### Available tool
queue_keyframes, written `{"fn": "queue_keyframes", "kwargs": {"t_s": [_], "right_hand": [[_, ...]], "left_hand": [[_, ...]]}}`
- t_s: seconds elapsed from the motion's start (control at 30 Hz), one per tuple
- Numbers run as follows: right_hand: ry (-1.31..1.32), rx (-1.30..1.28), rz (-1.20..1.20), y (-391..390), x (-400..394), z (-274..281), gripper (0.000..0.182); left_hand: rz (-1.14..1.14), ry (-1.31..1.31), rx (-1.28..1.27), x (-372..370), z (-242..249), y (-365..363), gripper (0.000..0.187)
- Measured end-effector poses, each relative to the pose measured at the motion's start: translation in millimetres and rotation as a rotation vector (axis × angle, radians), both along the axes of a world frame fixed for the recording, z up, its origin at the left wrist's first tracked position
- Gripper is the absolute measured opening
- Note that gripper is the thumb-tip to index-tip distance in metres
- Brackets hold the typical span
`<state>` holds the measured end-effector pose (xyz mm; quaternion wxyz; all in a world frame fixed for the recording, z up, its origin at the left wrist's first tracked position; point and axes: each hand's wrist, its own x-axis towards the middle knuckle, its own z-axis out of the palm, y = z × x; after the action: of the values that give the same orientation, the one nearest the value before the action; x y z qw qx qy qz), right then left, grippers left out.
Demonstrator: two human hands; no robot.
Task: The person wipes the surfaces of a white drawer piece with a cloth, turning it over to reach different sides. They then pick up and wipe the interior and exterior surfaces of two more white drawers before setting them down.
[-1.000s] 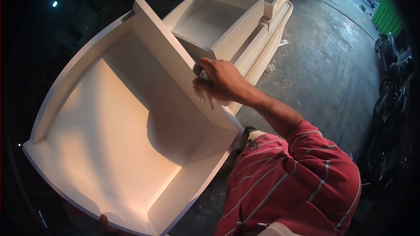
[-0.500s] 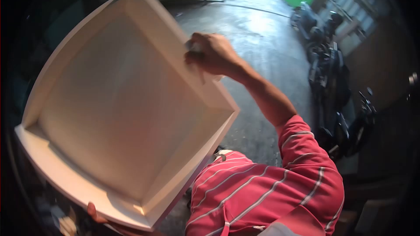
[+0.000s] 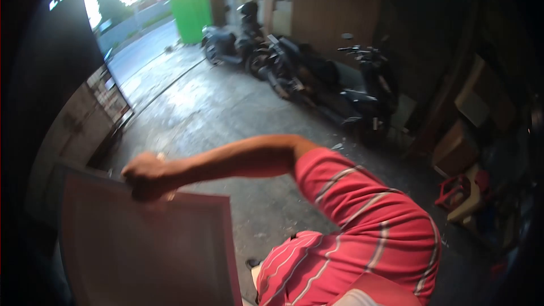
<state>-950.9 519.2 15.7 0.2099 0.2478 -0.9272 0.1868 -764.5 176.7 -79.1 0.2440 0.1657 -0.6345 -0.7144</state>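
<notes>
A screen-printing frame point(image 3: 141, 249), with a greyish translucent sheet and a reddish border, fills the lower left of the head view. Its flat face is turned toward me, and its bottom runs out of the picture. My right hand point(image 3: 148, 177) is closed into a fist at the frame's top edge, overlapping it. Small pale bits show at the knuckles and beneath the fingers; I cannot tell what the fist holds. My right arm reaches across from the red striped sleeve. My left hand is out of view.
Dark motorbikes point(image 3: 306, 71) stand along the far wall. Cardboard boxes point(image 3: 456, 147) and a red plastic stool point(image 3: 453, 191) are at the right. The grey concrete floor point(image 3: 258, 204) runs to a bright opening beside a green panel point(image 3: 191, 14). A low wall point(image 3: 71, 116) stands at left.
The frame has dropped lower and turned, its hollow inner side giving way to its flat face. My right hand moved left and down to the top edge. My left fingers left view; the camera turned right.
</notes>
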Motion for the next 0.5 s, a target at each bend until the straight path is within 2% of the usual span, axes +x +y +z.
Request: {"fn": "queue_keyframes", "kwargs": {"t_s": [0.1,0.13,0.17,0.27,0.37,0.4,0.43,0.47,0.5], "right_hand": [[-0.304,-0.014,-0.143,43,-7,54,0.025],[-0.103,0.070,-0.108,48,-28,52,0.028],[0.014,0.031,-0.146,60,-42,46,0.029],[-0.197,0.042,-0.260,55,-78,73,0.031],[-0.083,0.081,-0.203,41,-93,77,0.036],[-0.087,0.083,-0.178,36,-110,80,0.036],[-0.106,0.109,-0.177,31,-120,82,0.036],[-0.123,0.136,-0.174,26,-132,84,0.035],[-0.137,0.099,-0.128,20,-143,86,0.034]], "left_hand": [[0.055,-0.020,0.119,-35,-24,-37,0.068],[0.060,-0.024,0.180,-45,-35,-51,0.068],[0.078,-0.036,0.229,-50,-45,-64,0.068],[0.135,-0.038,0.340,-73,-76,-90,0.067],[0.176,-0.003,0.411,-88,-94,-109,0.066],[0.201,-0.003,0.411,-97,-67,-86,0.066],[0.140,0.116,0.486,-104,-20,-41,0.066],[0.078,0.238,0.555,-111,6,-16,0.066],[0.048,0.256,0.601,-113,-4,-29,0.064]]}}
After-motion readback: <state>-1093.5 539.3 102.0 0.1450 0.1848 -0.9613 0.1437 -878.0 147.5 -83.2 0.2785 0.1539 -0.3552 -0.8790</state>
